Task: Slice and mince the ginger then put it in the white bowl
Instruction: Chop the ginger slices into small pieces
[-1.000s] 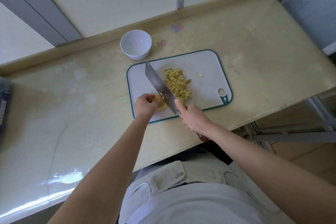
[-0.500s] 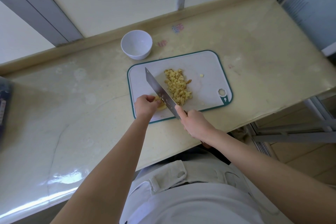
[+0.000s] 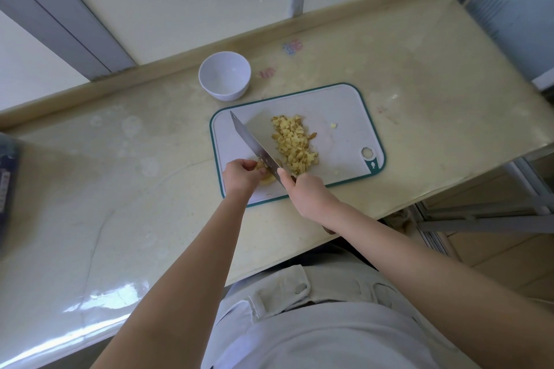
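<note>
Pale counter is carrying the cutting board, with minced ginger lying beside the knife and the white bowl standing empty behind. I judge the cuts should be coming down thin, fingertips tucking away from the blade. The left hand is pinching the last ginger piece with curled fingers, while the right hand is gripping the knife handle.

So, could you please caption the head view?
Left hand holds ginger piece, right hand cuts with knife beside minced pile on cutting board.
</note>
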`<state>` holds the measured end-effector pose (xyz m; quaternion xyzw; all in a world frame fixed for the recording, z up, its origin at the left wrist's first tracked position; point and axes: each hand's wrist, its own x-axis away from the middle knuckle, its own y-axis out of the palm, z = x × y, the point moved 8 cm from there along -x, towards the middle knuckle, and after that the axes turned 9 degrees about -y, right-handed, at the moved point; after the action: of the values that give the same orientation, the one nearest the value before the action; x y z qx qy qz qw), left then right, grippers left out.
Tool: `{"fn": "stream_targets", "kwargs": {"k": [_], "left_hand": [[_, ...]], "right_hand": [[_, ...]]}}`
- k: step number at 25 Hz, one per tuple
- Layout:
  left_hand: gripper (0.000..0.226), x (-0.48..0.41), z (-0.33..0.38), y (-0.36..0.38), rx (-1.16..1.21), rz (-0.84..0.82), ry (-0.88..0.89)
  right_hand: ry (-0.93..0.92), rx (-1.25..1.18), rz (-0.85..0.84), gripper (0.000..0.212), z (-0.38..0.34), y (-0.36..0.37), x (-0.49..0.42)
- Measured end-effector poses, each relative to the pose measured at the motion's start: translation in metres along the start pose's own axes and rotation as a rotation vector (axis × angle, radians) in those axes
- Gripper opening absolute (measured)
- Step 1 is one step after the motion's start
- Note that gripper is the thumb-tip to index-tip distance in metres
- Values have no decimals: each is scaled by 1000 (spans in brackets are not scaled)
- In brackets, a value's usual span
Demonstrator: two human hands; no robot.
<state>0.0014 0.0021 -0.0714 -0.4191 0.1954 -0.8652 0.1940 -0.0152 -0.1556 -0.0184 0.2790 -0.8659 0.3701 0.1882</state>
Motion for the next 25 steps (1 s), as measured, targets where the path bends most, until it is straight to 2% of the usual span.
{"fn": "stream_targets", "kwargs": {"k": [4, 9, 15, 25], "left_hand": [[34, -1, 0, 0, -16, 2, 9], [33, -3, 0, 0, -14, -7, 13], [33, -7, -2, 1, 3, -47, -12], [29, -6, -3, 1, 3, -44, -7]], "right_hand": [[-3, 3, 45, 52, -2, 1, -5], [31, -71, 13, 55, 14, 3, 5], [76, -23, 57, 62, 33, 8, 22], [38, -33, 3, 54, 28, 18, 10]]}}
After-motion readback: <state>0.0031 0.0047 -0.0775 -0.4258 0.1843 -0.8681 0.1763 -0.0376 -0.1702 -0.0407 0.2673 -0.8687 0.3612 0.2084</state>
